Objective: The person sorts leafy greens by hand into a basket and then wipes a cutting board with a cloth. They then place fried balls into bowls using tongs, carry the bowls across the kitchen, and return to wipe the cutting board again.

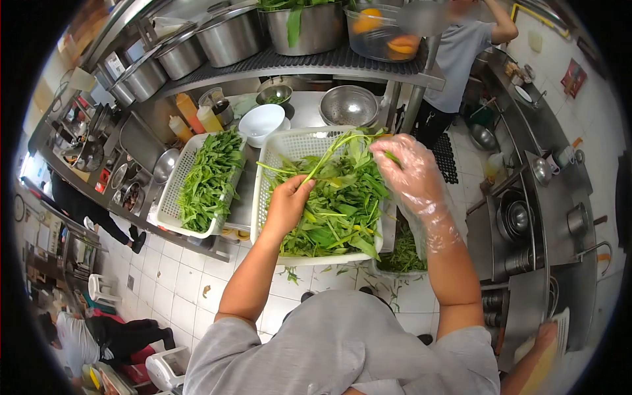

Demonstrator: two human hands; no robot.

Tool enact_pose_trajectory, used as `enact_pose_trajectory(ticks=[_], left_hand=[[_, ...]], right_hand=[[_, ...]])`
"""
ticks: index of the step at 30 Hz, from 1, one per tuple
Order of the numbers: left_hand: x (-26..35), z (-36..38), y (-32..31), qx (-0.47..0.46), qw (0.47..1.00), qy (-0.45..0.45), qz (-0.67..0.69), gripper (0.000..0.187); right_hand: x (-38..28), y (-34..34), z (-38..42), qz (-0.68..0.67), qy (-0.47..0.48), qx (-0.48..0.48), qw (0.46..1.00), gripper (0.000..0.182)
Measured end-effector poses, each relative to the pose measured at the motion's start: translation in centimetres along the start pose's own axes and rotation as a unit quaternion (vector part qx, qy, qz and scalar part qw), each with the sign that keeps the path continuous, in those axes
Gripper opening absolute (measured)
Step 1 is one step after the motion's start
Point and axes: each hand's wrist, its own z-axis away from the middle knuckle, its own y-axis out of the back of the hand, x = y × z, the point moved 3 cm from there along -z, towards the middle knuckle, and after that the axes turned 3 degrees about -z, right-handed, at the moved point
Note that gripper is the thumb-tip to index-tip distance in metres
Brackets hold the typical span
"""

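Observation:
My left hand [288, 205], bare, is shut on a long green stalk [326, 158] that rises from a heap of leafy greens [339, 204] in a white perforated basket [273, 148]. My right hand [408, 170] wears a clear plastic glove and pinches the leafy top of the same stalk near the basket's far right corner. A second white basket [172, 197] to the left holds sorted green leaves [209, 178].
Steel counter with a white bowl [261, 120], a steel colander [347, 105], sauce bottles [191, 113]. Pots on the shelf above [230, 36]. Another person in grey stands at the back right [457, 59]. Green trimmings lie in a bin below right [403, 253]. People sit low left [79, 336].

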Motion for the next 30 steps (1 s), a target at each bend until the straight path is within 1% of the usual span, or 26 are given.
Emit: enact_pose_trajectory(ticks=[1,3,5,7,9,10,12,13,15,16,18,19,21,22,23,24,25,26,27,28,29,30], left_hand=[[0.0,0.0,0.0,0.0,1.0,0.0,0.002,0.023],[-0.3,0.2,-0.3,-0.066,0.995,0.03,0.061,0.023],[-0.7,0.4,-0.5,-0.079,0.992,0.047,0.085,0.022],[-0.7,0.7,-0.7,-0.092,0.988,0.063,0.107,0.022],[-0.5,1.0,-0.8,-0.112,0.983,0.08,0.119,0.023],[-0.6,1.0,-0.8,-0.112,0.983,0.08,0.119,0.023],[-0.8,1.0,-1.0,-0.124,0.98,0.085,0.13,0.023],[-0.9,1.1,-1.0,-0.126,0.98,0.085,0.131,0.023],[-0.8,1.2,-1.2,-0.14,0.976,0.083,0.143,0.023],[-0.8,1.2,-1.2,-0.14,0.976,0.082,0.144,0.023],[-0.7,1.5,-1.3,-0.159,0.98,0.066,0.104,0.023],[-0.5,1.6,-1.2,-0.159,0.979,0.065,0.105,0.023],[-0.1,1.9,-1.2,-0.173,0.979,0.059,0.091,0.023],[-0.2,2.0,-1.3,-0.172,0.979,0.058,0.092,0.023],[-0.2,2.1,-1.4,-0.174,0.981,0.033,0.079,0.024],[-0.3,2.4,-1.6,-0.175,0.982,0.009,0.067,0.024],[-0.5,2.9,-2.0,-0.171,0.983,0.011,0.068,0.024],[-0.5,3.5,-2.6,-0.15,0.987,-0.019,0.051,0.025],[-0.5,4.2,-2.9,-0.13,0.99,-0.049,0.033,0.025],[-0.8,4.7,-2.8,-0.121,0.992,-0.042,0.012,0.027],[-1.4,4.6,-2.7,-0.118,0.992,-0.039,0.013,0.027],[-2.5,4.5,-2.5,-0.088,0.995,-0.012,0.047,0.025]], right_hand=[[0.1,-0.2,-0.3,-0.026,-0.024,-0.009,0.999,0.012],[0.2,-0.8,-0.2,-0.01,-0.023,-0.019,1.0,0.013],[0.2,-1.5,-0.1,-0.015,-0.032,-0.067,0.997,0.013],[0.0,-1.9,-0.1,-0.014,-0.026,-0.072,0.997,0.014],[-0.5,-2.2,-0.1,0.028,0.054,-0.082,0.995,0.013],[-0.5,-2.2,-0.3,0.029,0.054,-0.082,0.995,0.013],[-1.0,-2.4,-0.4,0.084,0.083,-0.139,0.983,0.016],[-1.0,-2.6,-0.3,0.085,0.082,-0.14,0.983,0.016],[-0.5,-3.9,0.2,0.19,0.054,-0.243,0.95,0.016],[-0.7,-4.1,0.2,0.191,0.054,-0.244,0.949,0.016],[-1.0,-4.8,0.4,0.226,0.02,-0.307,0.924,0.014],[-0.6,-5.1,0.8,0.226,0.02,-0.307,0.924,0.014],[0.4,-6.4,1.9,0.207,0.029,-0.349,0.914,0.012],[-0.1,-6.1,2.1,0.182,0.065,-0.349,0.917,0.011],[0.1,-6.2,2.7,0.182,0.067,-0.35,0.916,0.011],[0.3,-6.1,3.1,0.15,0.098,-0.266,0.947,0.01],[0.7,-6.1,3.5,0.115,0.128,-0.18,0.969,0.01],[2.6,-5.9,3.7,-0.042,-0.102,-0.087,0.99,0.011],[4.4,-5.3,3.6,-0.085,-0.297,-0.05,0.95,0.01],[4.9,-3.8,3.0,-0.188,-0.399,0.058,0.896,0.011],[7.6,-2.6,3.6,-0.237,-0.39,0.131,0.88,0.015],[7.2,-0.9,3.9,-0.311,-0.407,0.195,0.836,0.02]])
